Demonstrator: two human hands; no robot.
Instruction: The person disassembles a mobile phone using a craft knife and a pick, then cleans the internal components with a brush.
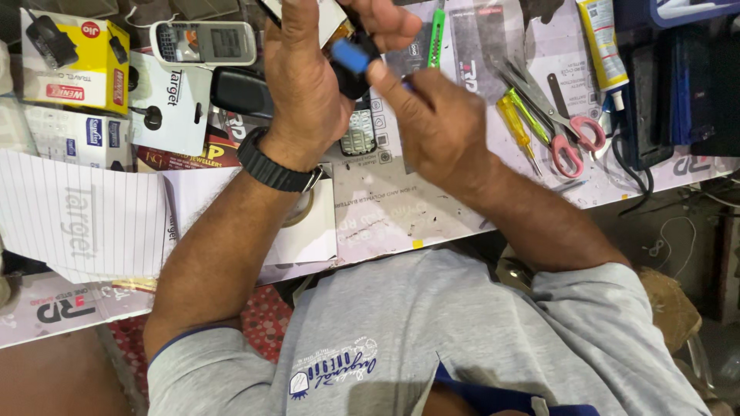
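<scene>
My left hand (304, 77), with a black watch on the wrist, is raised over the worktable and grips a small black device (348, 77) with a blue piece (351, 55) on it. A flat white part with an orange edge (333, 19) also sits in that hand's fingers. My right hand (435, 123) meets it from the right, its thumb and fingertips closed on the blue piece. Below the hands a small keypad phone (358, 132) lies on the printed table mat (401, 208).
A green utility knife (437, 35), yellow screwdrivers (515, 123), pink-handled scissors (569, 135) and a glue tube (601, 42) lie to the right. On the left are a grey handset (204, 42), a black case (239, 91), a yellow box (73, 62) and white cartons (85, 216).
</scene>
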